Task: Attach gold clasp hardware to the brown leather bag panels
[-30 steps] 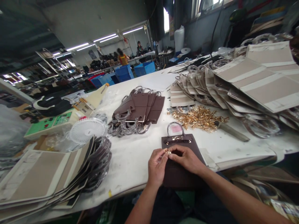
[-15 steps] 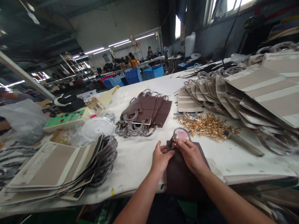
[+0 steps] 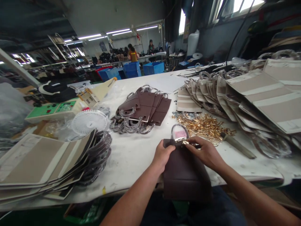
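Brown bag (image 3: 187, 175), left fingers (image 3: 169, 149) clamped on its top corner, right fingers (image 3: 195, 140) pinching gold clasp (image 3: 185, 142) — at its top edge

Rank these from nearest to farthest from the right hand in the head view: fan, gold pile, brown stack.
From the right hand:
1. Gold pile, just beyond the hand.
2. Brown stack, farther off, to the left.
3. Fan, farthest, left of the brown stack.

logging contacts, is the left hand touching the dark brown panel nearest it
Touching. The head view shows the left hand with its thumb on the dark brown panel near its top edge.
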Demonstrator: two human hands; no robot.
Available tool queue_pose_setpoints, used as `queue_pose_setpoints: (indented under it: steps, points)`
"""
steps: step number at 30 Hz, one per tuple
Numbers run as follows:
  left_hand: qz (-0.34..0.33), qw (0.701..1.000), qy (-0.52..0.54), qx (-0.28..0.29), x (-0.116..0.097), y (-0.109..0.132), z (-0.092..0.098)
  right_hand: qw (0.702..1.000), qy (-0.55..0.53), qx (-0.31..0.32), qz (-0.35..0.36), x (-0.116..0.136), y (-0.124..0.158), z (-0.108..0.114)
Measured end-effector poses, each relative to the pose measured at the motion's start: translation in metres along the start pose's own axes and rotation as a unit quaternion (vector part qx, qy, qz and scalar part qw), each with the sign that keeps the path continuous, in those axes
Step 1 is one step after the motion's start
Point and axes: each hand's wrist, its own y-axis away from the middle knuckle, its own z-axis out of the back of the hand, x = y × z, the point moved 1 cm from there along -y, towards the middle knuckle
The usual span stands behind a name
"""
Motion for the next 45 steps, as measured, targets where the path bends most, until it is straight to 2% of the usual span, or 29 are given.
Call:
queue_pose_setpoints:
  steps: [4,6,10,12,15,25,33,41,45]
  points:
    - [0.01,0.998,0.054,0.015,0.0,-0.003,0.001,0.992,0.096,0.057,0.06,-0.01,0.0,0.011]
    - [0.06,0.987,0.134,0.059,0.002,-0.004,0.001,0.983,0.138,0.084,0.088,-0.01,-0.003,0.012]
    - [0.213,0.91,0.301,0.187,0.009,-0.005,0.007,0.972,0.169,0.111,0.119,-0.004,-0.009,0.011]
    - [0.246,0.881,0.339,0.22,0.013,-0.006,0.01,0.973,0.158,0.115,0.123,-0.002,-0.012,0.011]
    - [0.258,0.864,0.36,0.241,0.018,-0.009,0.014,0.975,0.143,0.121,0.123,-0.001,-0.016,0.01]
    - [0.261,0.86,0.368,0.237,0.024,-0.015,0.018,0.96,0.167,0.168,0.146,-0.011,-0.035,0.007]
    - [0.255,0.861,0.365,0.248,0.021,-0.014,0.018,0.948,0.177,0.196,0.18,-0.01,-0.047,0.007]
    - [0.269,0.852,0.375,0.247,0.02,-0.012,0.016,0.914,0.236,0.249,0.216,-0.011,-0.048,0.006]
    - [0.269,0.85,0.382,0.245,0.021,-0.014,0.015,0.906,0.27,0.237,0.223,-0.01,-0.046,-0.001]
